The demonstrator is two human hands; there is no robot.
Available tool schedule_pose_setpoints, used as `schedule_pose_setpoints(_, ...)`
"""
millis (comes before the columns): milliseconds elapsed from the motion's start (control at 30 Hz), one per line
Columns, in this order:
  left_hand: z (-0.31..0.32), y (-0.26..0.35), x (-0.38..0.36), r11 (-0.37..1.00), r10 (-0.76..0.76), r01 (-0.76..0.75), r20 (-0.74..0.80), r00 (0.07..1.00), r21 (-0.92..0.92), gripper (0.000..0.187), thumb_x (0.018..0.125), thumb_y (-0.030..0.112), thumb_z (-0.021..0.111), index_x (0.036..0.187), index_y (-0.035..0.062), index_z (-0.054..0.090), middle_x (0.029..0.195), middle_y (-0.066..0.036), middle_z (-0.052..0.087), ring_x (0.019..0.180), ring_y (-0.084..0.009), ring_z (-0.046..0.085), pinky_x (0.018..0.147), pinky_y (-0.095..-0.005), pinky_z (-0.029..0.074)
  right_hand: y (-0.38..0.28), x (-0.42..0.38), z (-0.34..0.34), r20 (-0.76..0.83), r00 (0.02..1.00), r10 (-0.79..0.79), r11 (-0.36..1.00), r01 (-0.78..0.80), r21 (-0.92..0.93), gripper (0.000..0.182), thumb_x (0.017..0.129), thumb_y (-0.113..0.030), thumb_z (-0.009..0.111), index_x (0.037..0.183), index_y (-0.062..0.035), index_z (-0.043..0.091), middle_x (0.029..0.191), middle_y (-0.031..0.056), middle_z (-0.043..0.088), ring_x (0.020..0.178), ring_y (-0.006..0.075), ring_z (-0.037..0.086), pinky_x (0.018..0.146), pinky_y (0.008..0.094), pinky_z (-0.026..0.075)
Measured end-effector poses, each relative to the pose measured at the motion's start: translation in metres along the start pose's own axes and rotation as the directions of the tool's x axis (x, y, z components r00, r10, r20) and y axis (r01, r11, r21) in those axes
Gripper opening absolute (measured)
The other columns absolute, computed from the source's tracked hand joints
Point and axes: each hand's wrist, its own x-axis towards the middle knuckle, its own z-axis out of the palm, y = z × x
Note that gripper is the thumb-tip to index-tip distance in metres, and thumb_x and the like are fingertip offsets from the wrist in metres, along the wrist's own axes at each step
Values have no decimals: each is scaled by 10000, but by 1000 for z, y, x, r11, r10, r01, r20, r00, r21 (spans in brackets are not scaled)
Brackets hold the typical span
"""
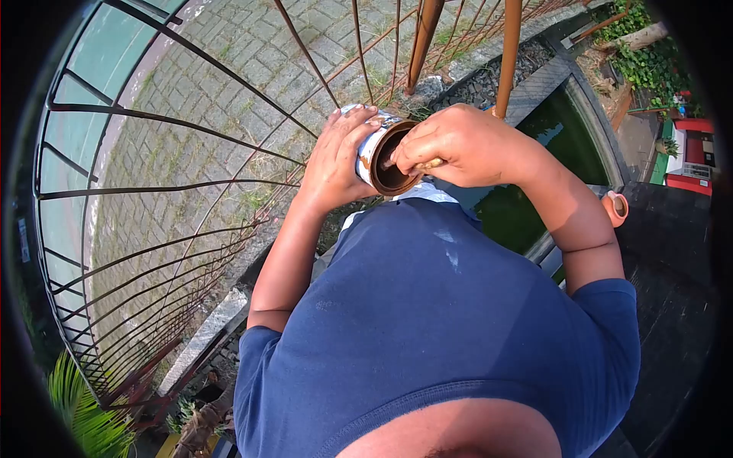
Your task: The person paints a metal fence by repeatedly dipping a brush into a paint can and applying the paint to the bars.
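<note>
A paint can [369, 153] with a white and blue outside and brown smears is tilted, its open mouth toward the right. My left hand [340, 156] is wrapped round its left side. At the can's mouth, my right hand [447, 145] is closed on a brush handle [429, 164], its fingers partly inside the rim. The brush's far end is hidden in the can. The inside of the can looks brown. Brown marks show on my fingers.
A dark metal fence [168, 187] curves along the left before a paved ground [214, 84]. Brown posts [510, 53] rise beyond the can. A pond [569, 137] of green water lies right, with an orange pot [615, 208] near my right arm.
</note>
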Motion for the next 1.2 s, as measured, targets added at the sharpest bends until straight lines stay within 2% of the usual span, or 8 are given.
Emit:
schedule_pose_setpoints(100, 2, 1, -7, 1000, -3, 2, -51, 999, -16, 1053, 537, 360, 976, 1412, 156, 427, 1464, -140, 527, 1367, -373, 506, 1180, -589, 336, 1, -4, 3, 78, 997, 28, 997, -22, -67, 135, 831, -73, 707, 962, -100, 718, 936, 88, 732, 878, 318, 694, 764, 413, 559)
schedule_pose_setpoints(233, 8, 0, -16, 991, -130, 131, -44, 991, 36, 1085, 512, 350, 985, 1417, 145, 425, 1454, -151, 529, 1367, -378, 501, 1187, -584, 327, 2, -22, -7, -147, 976, 163, 967, -128, 220, 104, 861, 0, 719, 958, -31, 699, 954, 107, 750, 950, 233, 731, 800, 338, 572)
schedule_pose_setpoints(333, 18, 3, -21, 971, -237, 238, -106, 966, -2, 1089, 503, 337, 984, 1417, 136, 428, 1444, -162, 532, 1364, -383, 500, 1188, -580, 324, 29, -51, 6, -344, 881, 324, 814, -75, 575, 118, 887, 99, 699, 965, 13, 677, 1046, 121, 733, 1057, 181, 698, 863, 306, 576)
schedule_pose_setpoints(433, 25, 5, -17, 952, -302, 306, -93, 949, 25, 1083, 506, 330, 980, 1418, 131, 432, 1434, -167, 536, 1362, -386, 498, 1189, -576, 323, 49, -76, 24, -393, 796, 459, 734, -91, 673, 137, 885, 105, 699, 974, 4, 675, 1092, 132, 718, 1067, 199, 699, 891, 310, 577)
schedule_pose_setpoints(700, 44, 9, 9, 905, -417, 417, -22, 909, 88, 1107, 511, 339, 984, 1435, 122, 415, 1460, -163, 514, 1377, -387, 478, 1205, -555, 310, 67, -109, 17, -435, 749, 500, 734, -100, 671, 146, 870, 115, 704, 959, -1, 691, 1102, 139, 731, 1058, 211, 702, 914, 329, 574)
schedule_pose_setpoints(733, 48, 8, 11, 908, -404, 407, -51, 913, 101, 1126, 476, 334, 1007, 1416, 93, 437, 1427, -168, 548, 1337, -394, 511, 1144, -507, 404, 66, -109, 15, -453, 782, 428, 810, -110, 576, 138, 856, 113, 711, 936, 1, 696, 1092, 140, 739, 1059, 223, 707, 905, 338, 574)
schedule_pose_setpoints(900, 50, 6, 25, 902, -427, 428, -37, 904, 60, 1113, 495, 362, 991, 1425, 113, 434, 1450, -155, 531, 1374, -379, 484, 1200, -551, 320, 45, -97, -9, -191, 950, 246, 959, -211, 187, 148, 783, 90, 677, 883, -19, 691, 1059, 124, 752, 1055, 289, 721, 854, 380, 582)
schedule_pose_setpoints(1200, 43, -4, 7, 909, -412, 416, -130, 902, 5, 1088, 499, 363, 985, 1421, 107, 467, 1436, -145, 550, 1379, -349, 488, 1208, -523, 322, 45, -93, -24, -144, 947, 286, 940, -248, 236, 154, 789, 105, 670, 863, -29, 675, 1057, 110, 759, 1067, 267, 719, 852, 372, 583)
